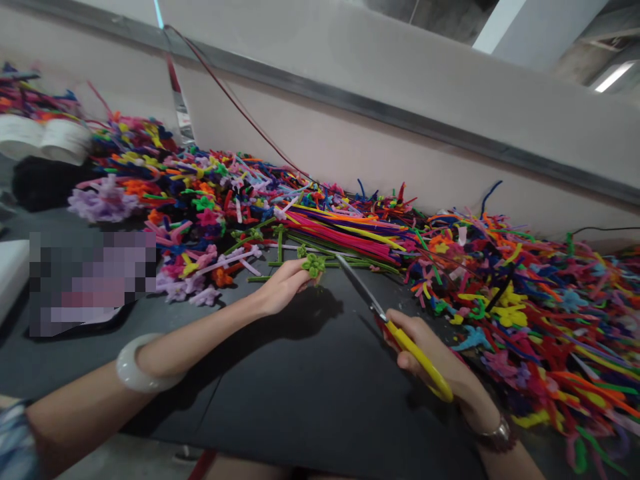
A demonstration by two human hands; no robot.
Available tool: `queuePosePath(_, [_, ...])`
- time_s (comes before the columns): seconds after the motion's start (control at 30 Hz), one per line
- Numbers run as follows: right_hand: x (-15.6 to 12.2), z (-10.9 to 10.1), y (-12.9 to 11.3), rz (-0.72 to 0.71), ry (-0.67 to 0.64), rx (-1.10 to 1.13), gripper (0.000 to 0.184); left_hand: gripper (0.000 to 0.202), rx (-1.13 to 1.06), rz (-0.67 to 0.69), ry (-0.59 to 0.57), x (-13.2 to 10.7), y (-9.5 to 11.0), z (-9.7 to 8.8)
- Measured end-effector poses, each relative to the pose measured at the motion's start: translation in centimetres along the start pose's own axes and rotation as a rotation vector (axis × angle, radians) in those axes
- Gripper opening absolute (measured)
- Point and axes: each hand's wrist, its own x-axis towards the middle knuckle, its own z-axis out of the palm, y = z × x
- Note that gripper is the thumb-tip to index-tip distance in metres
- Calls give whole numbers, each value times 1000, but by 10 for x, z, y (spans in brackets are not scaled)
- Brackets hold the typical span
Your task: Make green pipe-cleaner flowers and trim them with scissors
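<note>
My left hand (285, 288) is closed on a small green pipe-cleaner flower (313, 265), held up over the dark tabletop. In my right hand (425, 353) is a pair of scissors (417, 360) with yellow and red handles. Their metal blades point up and left toward the green flower, apart from it. Just beyond both hands lies a bundle of long pipe cleaners (345, 235) in pink, orange, yellow and purple. Green pipe-cleaner stems (280, 245) rest beside that bundle, behind my left hand.
Piles of coloured pipe-cleaner pieces (505, 307) line the back and right of the dark table (300, 393). Lilac flowers (107, 200), white rolls (65, 140) and a blurred-out flat object (100, 280) are at left. A pale partition (320, 133) stands behind, with a thin cable (235, 107) along it.
</note>
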Motion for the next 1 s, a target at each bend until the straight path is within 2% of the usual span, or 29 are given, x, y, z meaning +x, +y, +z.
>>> queuePosePath(0.17, [14, 2, 21, 54, 326, -417, 52, 15, -91, 6, 179, 2, -6, 1])
queuePosePath(0.23, [16, 2, 28, 61, 326, -557, 41, 14, -115, -2, 212, 3, -8, 1])
queuePosePath(0.33, [18, 0, 33, 72, 218, -700, 27, 14, -138, 3, 217, 3, -8, 2])
queuePosePath(0.4, [18, -1, 34, 79, 237, -715, 26, 14, -142, 14, 214, 3, -7, 2])
queuePosePath(0.5, [17, -2, 32, 95, 337, -673, 28, 14, -133, 34, 208, 2, -5, 2])
queuePosePath(0.67, [19, 1, 35, 119, 222, -711, 26, 13, -124, 47, 210, 2, -6, 2])
queuePosePath(0.8, [22, 7, 38, 111, 289, -678, 33, 15, -131, 52, 204, 3, -7, 4])
queuePosePath(0.93, [24, 9, 34, 164, 181, -622, 28, 19, -109, 80, 198, 3, -6, 5])
queuePosePath(1.0, [23, 8, 31, 161, 203, -533, 28, 21, -54, 81, 194, 2, -5, 5])
